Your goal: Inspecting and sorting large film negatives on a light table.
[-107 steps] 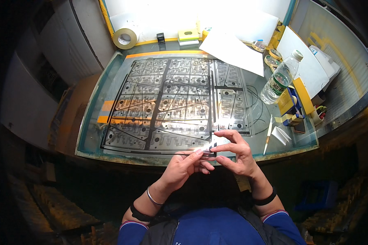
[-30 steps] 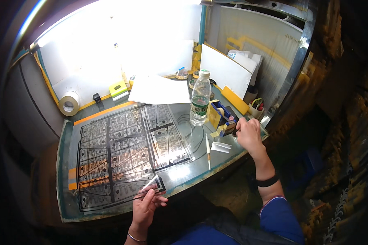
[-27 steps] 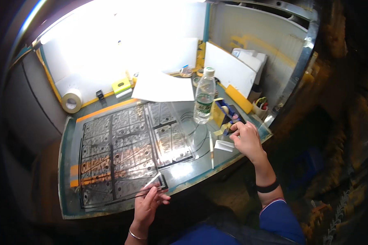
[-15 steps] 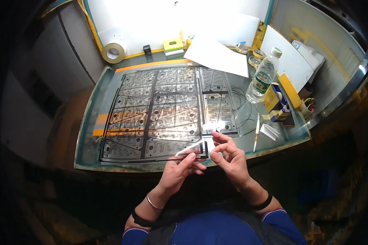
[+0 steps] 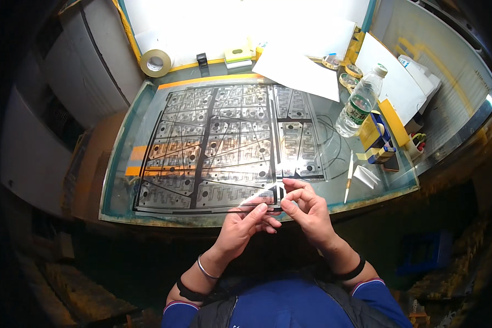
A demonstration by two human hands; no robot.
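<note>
A large transparent film sheet (image 5: 232,205) printed with dark circuit-like patterns lies over the glass tabletop, its near right corner lifted slightly. My left hand (image 5: 250,223) pinches that near edge, with the thumb on top and the fingers underneath. At the same corner, my right hand (image 5: 307,212) is closed, thumb and fingertips together on the film's right edge. Glare at the corner hides whether anything else is between those fingers. A smaller patterned film (image 5: 294,126) extends beyond the right side of the large one.
On the right stand a water bottle (image 5: 359,101) and a blue tape dispenser (image 5: 378,142), with a thin pen-like tool (image 5: 349,177) and folded white paper (image 5: 366,177) nearer. A white sheet (image 5: 303,76), tape roll (image 5: 156,63) and yellow-green block (image 5: 238,54) sit along the back.
The view has shifted a little. My right thumb and fingertips have closed in on the film's corner edge, nearer the left hand, which keeps its pinch.
</note>
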